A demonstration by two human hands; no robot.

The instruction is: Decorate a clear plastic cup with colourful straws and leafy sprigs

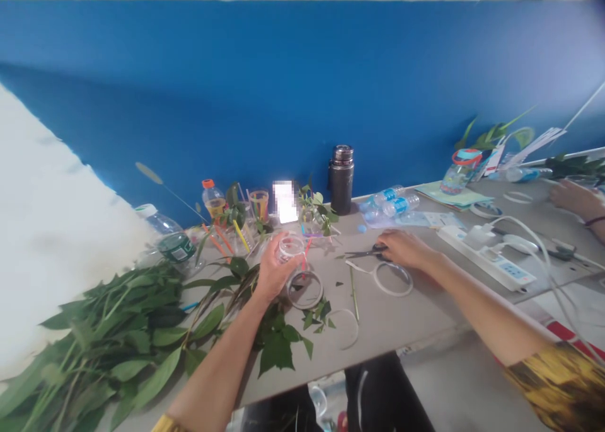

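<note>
My left hand grips a small transparent plastic cup or cut bottle section above the table. Just below it lies a pale plastic ring, with a thin white strip nearby. Loose green leaves lie under my left wrist. My right hand rests palm down, its fingertips at the dark handles of a pair of scissors. A white plastic ring lies just below those fingers. Whether my right hand holds the scissors, I cannot tell.
A heap of leafy stems lies at the left, on a white sheet. Bottles, cups with straws, a dark thermos and a blurred phone line the blue wall. A power strip with cables sits right, near a co-worker's hand.
</note>
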